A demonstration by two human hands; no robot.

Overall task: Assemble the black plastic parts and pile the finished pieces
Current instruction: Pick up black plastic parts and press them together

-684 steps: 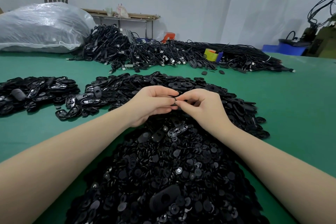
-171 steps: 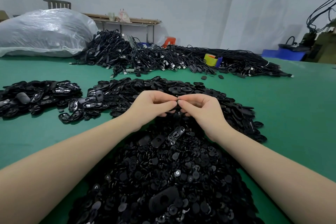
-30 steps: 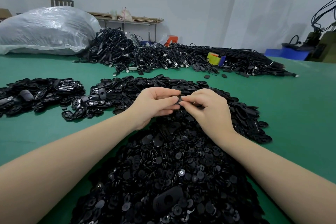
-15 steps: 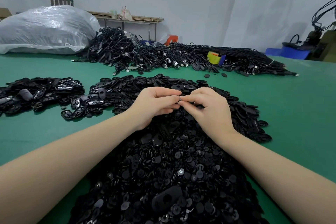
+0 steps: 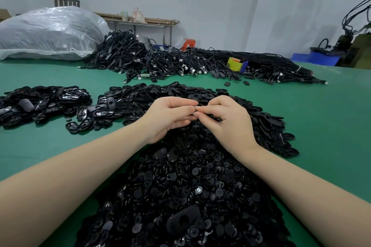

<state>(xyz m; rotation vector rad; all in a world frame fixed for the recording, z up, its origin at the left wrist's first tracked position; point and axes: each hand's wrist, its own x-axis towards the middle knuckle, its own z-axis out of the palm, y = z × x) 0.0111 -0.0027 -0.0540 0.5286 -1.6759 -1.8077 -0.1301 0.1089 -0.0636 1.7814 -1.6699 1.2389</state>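
My left hand (image 5: 168, 118) and my right hand (image 5: 226, 122) meet fingertip to fingertip above the middle of the table, fingers curled round a small black plastic part (image 5: 215, 116) that is almost wholly hidden between them. Beneath my forearms spreads a big heap of small round black parts (image 5: 190, 190). Behind my hands lies a heap of flat oval black plates (image 5: 265, 122). A separate pile of shiny oval pieces (image 5: 40, 102) sits at the left.
The green table (image 5: 331, 126) carries a long mass of black cables (image 5: 180, 62) at the back, with a yellow and blue object (image 5: 236, 64) in it. A large clear plastic sack (image 5: 46, 32) lies at the back left. Blue bins (image 5: 317, 58) stand at the far right.
Both hands have stayed together over the heap. Over the last second the fingers have shifted slightly round the small part, and the view has barely moved.
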